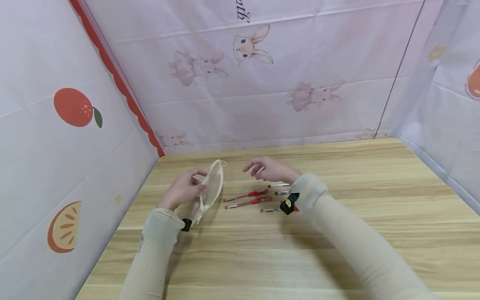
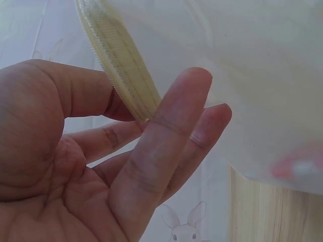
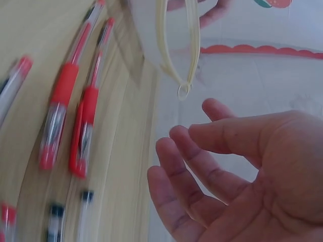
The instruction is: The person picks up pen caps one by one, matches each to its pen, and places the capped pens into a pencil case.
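Note:
My left hand (image 1: 184, 191) pinches one zipper edge of a translucent pouch (image 1: 214, 186) with cream trim, holding it upright with its mouth apart. In the left wrist view, the thumb and fingers grip the cream zipper band (image 2: 126, 65), and the sheer pouch side (image 2: 262, 91) spreads beyond the fingertips. My right hand (image 1: 273, 170) hovers to the right of the pouch, fingers loosely bent and holding nothing. A small loop (image 3: 183, 91) at the zipper's end shows just beyond its fingertips. Red gel pens (image 1: 248, 203) lie on the table between the two hands.
Black-tipped pens (image 1: 279, 185) lie below the right hand, and another red pen (image 1: 269, 210) is partly hidden by the right wrist's camera (image 1: 289, 204). The wooden table (image 1: 240, 258) meets printed cloth walls (image 1: 225, 116) at the back and both sides.

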Action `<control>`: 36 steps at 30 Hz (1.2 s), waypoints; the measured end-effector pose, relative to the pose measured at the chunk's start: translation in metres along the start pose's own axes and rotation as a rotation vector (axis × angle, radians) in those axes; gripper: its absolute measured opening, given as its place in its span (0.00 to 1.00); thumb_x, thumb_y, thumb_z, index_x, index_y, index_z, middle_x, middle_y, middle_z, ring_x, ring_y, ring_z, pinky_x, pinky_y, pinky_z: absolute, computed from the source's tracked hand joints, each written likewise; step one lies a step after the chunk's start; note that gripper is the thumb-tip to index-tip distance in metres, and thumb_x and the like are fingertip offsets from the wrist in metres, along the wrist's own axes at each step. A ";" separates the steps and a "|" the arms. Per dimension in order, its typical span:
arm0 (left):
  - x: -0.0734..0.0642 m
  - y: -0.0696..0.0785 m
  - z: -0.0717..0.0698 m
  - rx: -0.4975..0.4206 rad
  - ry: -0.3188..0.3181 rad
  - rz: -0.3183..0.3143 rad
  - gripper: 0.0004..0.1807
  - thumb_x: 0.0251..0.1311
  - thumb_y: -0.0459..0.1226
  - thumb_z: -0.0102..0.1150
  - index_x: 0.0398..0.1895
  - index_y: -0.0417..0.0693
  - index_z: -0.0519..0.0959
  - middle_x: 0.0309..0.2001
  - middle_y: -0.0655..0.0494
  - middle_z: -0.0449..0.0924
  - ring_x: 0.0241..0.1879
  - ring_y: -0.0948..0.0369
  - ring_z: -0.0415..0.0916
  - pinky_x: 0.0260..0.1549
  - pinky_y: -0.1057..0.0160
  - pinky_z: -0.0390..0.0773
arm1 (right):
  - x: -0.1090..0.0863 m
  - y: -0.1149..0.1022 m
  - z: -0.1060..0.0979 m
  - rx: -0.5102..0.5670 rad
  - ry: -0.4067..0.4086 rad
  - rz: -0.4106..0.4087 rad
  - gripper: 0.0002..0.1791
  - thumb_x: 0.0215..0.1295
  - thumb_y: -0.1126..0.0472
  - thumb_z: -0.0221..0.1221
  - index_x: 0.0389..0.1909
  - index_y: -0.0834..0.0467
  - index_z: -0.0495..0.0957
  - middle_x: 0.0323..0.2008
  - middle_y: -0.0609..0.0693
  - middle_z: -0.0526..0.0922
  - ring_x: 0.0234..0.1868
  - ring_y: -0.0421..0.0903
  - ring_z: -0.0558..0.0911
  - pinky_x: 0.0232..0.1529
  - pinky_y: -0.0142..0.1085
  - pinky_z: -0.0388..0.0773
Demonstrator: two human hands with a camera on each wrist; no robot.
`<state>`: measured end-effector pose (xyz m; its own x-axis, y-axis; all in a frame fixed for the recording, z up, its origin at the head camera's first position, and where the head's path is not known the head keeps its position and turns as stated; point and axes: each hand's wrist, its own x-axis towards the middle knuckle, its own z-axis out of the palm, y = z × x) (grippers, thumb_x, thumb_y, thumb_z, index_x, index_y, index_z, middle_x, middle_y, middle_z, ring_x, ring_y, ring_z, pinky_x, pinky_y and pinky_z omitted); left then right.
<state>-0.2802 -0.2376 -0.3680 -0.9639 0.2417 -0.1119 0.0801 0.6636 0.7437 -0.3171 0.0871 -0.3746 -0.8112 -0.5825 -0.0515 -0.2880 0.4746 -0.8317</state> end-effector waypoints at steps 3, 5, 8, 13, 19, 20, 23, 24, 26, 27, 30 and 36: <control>0.000 0.000 0.000 -0.002 -0.003 -0.001 0.25 0.75 0.32 0.58 0.73 0.43 0.72 0.54 0.34 0.82 0.47 0.46 0.86 0.44 0.48 0.91 | -0.007 0.006 -0.005 -0.046 -0.003 -0.013 0.23 0.74 0.77 0.52 0.65 0.60 0.80 0.65 0.64 0.81 0.67 0.64 0.79 0.55 0.50 0.83; 0.000 0.000 0.000 -0.003 -0.007 -0.001 0.25 0.75 0.32 0.58 0.73 0.44 0.72 0.54 0.33 0.82 0.47 0.46 0.86 0.43 0.49 0.91 | -0.010 0.011 -0.009 -0.078 -0.008 -0.018 0.24 0.74 0.77 0.52 0.64 0.60 0.81 0.66 0.64 0.80 0.67 0.64 0.80 0.61 0.54 0.82; -0.001 0.000 0.000 -0.002 -0.011 0.005 0.25 0.75 0.32 0.59 0.73 0.43 0.72 0.54 0.33 0.82 0.47 0.46 0.86 0.42 0.51 0.91 | -0.016 0.019 -0.015 -0.122 -0.029 -0.020 0.24 0.74 0.78 0.51 0.64 0.60 0.81 0.67 0.66 0.80 0.67 0.64 0.80 0.62 0.52 0.82; -0.002 0.002 0.001 0.012 -0.013 0.003 0.25 0.75 0.33 0.59 0.73 0.43 0.73 0.54 0.33 0.82 0.47 0.47 0.85 0.43 0.50 0.91 | -0.023 0.030 -0.025 -0.185 -0.053 -0.004 0.28 0.70 0.81 0.48 0.65 0.62 0.80 0.66 0.68 0.79 0.67 0.66 0.79 0.65 0.53 0.82; -0.002 0.003 0.001 0.005 -0.029 -0.011 0.25 0.76 0.33 0.58 0.73 0.43 0.72 0.55 0.34 0.81 0.47 0.47 0.85 0.45 0.49 0.91 | -0.033 0.038 -0.033 -0.327 -0.054 0.055 0.31 0.64 0.82 0.48 0.64 0.61 0.82 0.58 0.67 0.82 0.62 0.64 0.83 0.62 0.50 0.83; -0.003 0.003 0.002 0.005 -0.032 -0.012 0.25 0.76 0.33 0.58 0.73 0.43 0.72 0.56 0.33 0.81 0.47 0.47 0.85 0.45 0.49 0.91 | -0.035 0.040 -0.034 -0.346 -0.055 0.064 0.31 0.64 0.82 0.49 0.64 0.60 0.82 0.57 0.66 0.83 0.61 0.63 0.83 0.61 0.49 0.83; -0.003 0.003 0.002 0.006 -0.034 -0.014 0.25 0.76 0.33 0.57 0.73 0.43 0.72 0.56 0.33 0.81 0.47 0.46 0.85 0.44 0.50 0.91 | -0.038 0.046 -0.037 -0.371 -0.066 0.076 0.31 0.63 0.84 0.50 0.63 0.61 0.83 0.54 0.64 0.83 0.59 0.61 0.83 0.59 0.48 0.84; -0.003 0.003 0.002 0.005 -0.034 -0.015 0.25 0.76 0.33 0.57 0.73 0.43 0.72 0.56 0.33 0.81 0.48 0.46 0.85 0.44 0.50 0.91 | -0.039 0.047 -0.038 -0.374 -0.069 0.078 0.31 0.63 0.84 0.50 0.62 0.61 0.83 0.54 0.64 0.83 0.58 0.61 0.83 0.58 0.48 0.84; -0.002 0.003 0.002 0.006 -0.036 -0.014 0.25 0.76 0.33 0.57 0.73 0.43 0.72 0.56 0.33 0.81 0.48 0.45 0.85 0.44 0.50 0.91 | -0.040 0.050 -0.040 -0.387 -0.072 0.080 0.32 0.62 0.84 0.49 0.61 0.60 0.84 0.53 0.63 0.83 0.57 0.60 0.83 0.59 0.49 0.84; -0.002 0.003 0.002 0.005 -0.036 -0.015 0.24 0.76 0.33 0.57 0.73 0.43 0.72 0.56 0.33 0.80 0.48 0.46 0.85 0.44 0.50 0.91 | -0.041 0.051 -0.040 -0.394 -0.072 0.083 0.32 0.62 0.84 0.49 0.61 0.59 0.85 0.52 0.62 0.84 0.57 0.60 0.83 0.59 0.50 0.83; -0.001 0.003 0.002 0.003 -0.034 -0.019 0.24 0.76 0.33 0.57 0.73 0.43 0.72 0.56 0.33 0.80 0.47 0.46 0.85 0.43 0.50 0.91 | -0.042 0.054 -0.041 -0.423 -0.066 0.087 0.33 0.60 0.84 0.49 0.59 0.56 0.87 0.51 0.60 0.85 0.56 0.57 0.83 0.60 0.51 0.82; 0.000 0.002 0.003 0.002 -0.037 -0.024 0.24 0.76 0.33 0.57 0.73 0.43 0.72 0.56 0.33 0.81 0.47 0.46 0.86 0.42 0.52 0.91 | -0.041 0.059 -0.040 -0.472 -0.071 0.065 0.29 0.59 0.82 0.57 0.56 0.55 0.88 0.47 0.57 0.87 0.50 0.52 0.83 0.53 0.46 0.82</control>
<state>-0.2789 -0.2347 -0.3684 -0.9556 0.2512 -0.1542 0.0572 0.6711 0.7391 -0.3209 0.1657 -0.3996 -0.8032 -0.5774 -0.1465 -0.4505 0.7497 -0.4848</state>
